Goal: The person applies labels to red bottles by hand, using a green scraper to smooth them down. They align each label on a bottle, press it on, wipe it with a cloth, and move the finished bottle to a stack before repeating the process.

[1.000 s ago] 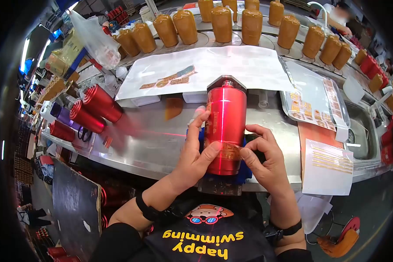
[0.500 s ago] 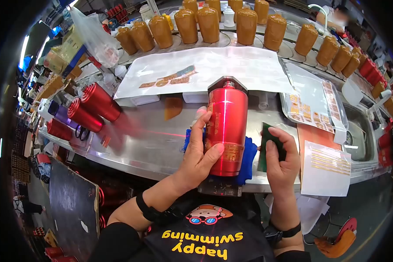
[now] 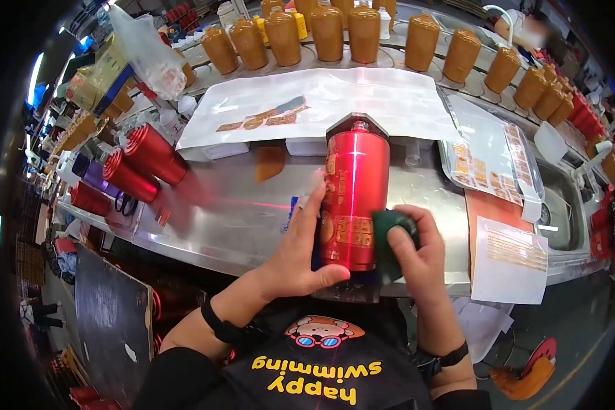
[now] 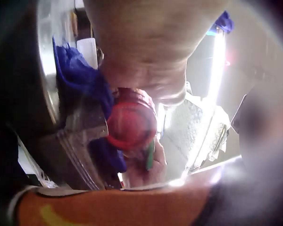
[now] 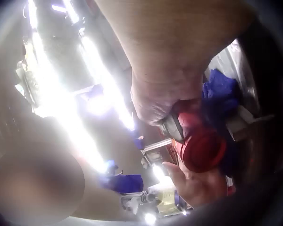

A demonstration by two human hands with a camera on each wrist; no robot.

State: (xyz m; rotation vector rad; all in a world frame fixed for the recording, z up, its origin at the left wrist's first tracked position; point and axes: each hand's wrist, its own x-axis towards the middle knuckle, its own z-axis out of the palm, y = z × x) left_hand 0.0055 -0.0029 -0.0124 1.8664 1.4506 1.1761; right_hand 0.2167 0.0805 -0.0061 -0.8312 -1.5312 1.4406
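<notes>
A shiny red bottle (image 3: 362,171) with gold decals lies tilted in a stand, its neck toward a dark angular bracket (image 3: 345,123). My left hand (image 3: 290,253) holds the bottle from the left, fingers along its side and thumb near its base. On the opposite side, my right hand (image 3: 424,253) grips a flexible dark green scraper (image 3: 387,253) against the bottle. The left wrist view looks at the round base of the bottle (image 4: 132,125), with the green edge of the scraper (image 4: 150,155) beside it. Blue cloth (image 4: 78,68) lies by the stand.
Several red bottles (image 3: 154,154) stand at the left of the metal table (image 3: 239,219). White sheets with gold decals (image 3: 253,123) lie behind, and a decal tray (image 3: 482,164) at right. Brown bottles (image 3: 329,34) line a conveyor at the back. A sink (image 3: 560,212) is far right.
My right hand left the bottle's front, took the green scraper, and brought it back left against the bottle. The bottle has turned, showing more gold decals. The brown bottles have shifted.
</notes>
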